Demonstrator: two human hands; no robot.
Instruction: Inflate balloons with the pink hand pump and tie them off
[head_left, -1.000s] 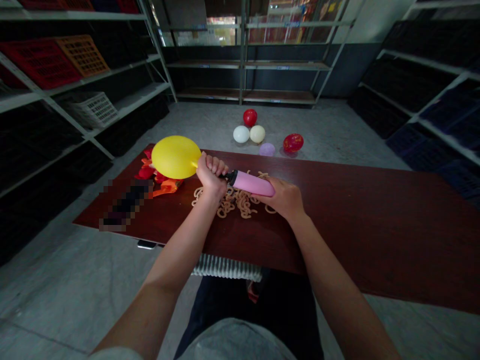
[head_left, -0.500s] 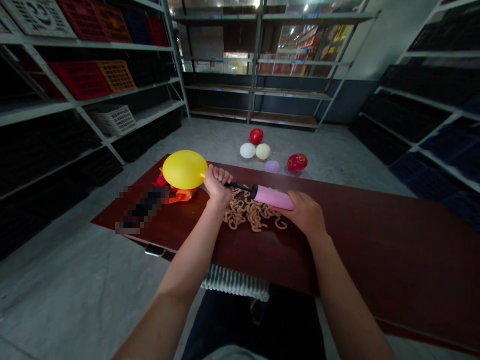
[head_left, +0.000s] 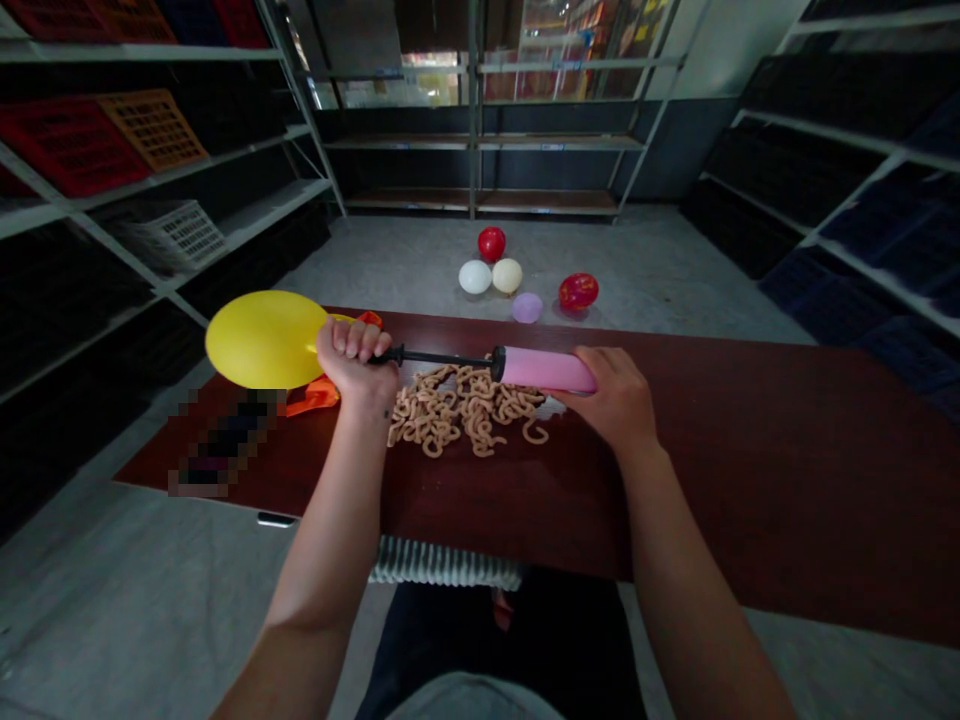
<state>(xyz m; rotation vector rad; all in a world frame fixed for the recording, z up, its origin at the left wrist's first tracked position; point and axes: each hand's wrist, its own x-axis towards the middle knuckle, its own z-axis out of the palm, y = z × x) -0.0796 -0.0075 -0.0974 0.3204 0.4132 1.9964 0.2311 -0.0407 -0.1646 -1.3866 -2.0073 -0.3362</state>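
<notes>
A pink hand pump (head_left: 541,370) with a black rod is stretched level between my hands above the table. My right hand (head_left: 619,395) is wrapped round the pink barrel's right end. At the rod's left end, my left hand (head_left: 358,352) is closed round the black nozzle end, mostly covered by the fingers. A swollen yellow balloon (head_left: 266,338) points left from this hand, its neck at the fingers. Below the pump lies a heap of curly tan strips (head_left: 480,410), like twisted snacks. Limp orange balloons (head_left: 315,397) rest left of my left wrist.
The dark red table (head_left: 750,470) stretches far to the right. A blurred-out item (head_left: 229,440) lies at its left end. On the floor beyond are a red balloon (head_left: 491,243), a white balloon (head_left: 475,277) and several others. Shelves with crates (head_left: 154,130) line the sides.
My left hand has moved left, away from the right hand, drawing out more of the black rod. The yellow balloon moved with it and looks larger. The view has shifted slightly.
</notes>
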